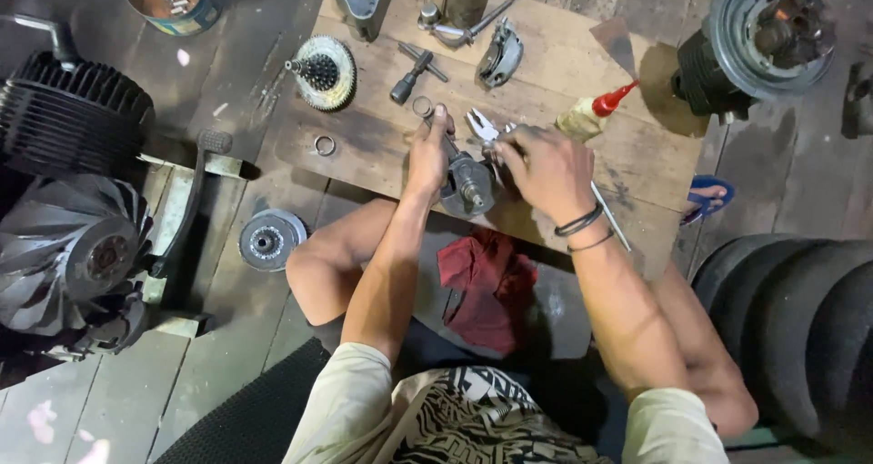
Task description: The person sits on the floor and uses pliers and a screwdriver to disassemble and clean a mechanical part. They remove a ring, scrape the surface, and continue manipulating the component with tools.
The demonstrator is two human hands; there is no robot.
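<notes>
Left hand (429, 155) grips and steadies shaft assembly (468, 184) on wooden board (382, 146); right hand (544, 169) pinches pliers (482, 126) just above it.

A toothed clutch gear (320, 71) lies on the wooden board (637, 146) beside a T-handle socket wrench (415, 73). A glue bottle with a red nozzle (593, 111) lies further right. A small metal ring (325, 145) sits near the board's left edge. A red rag (486, 287) lies below.
</notes>
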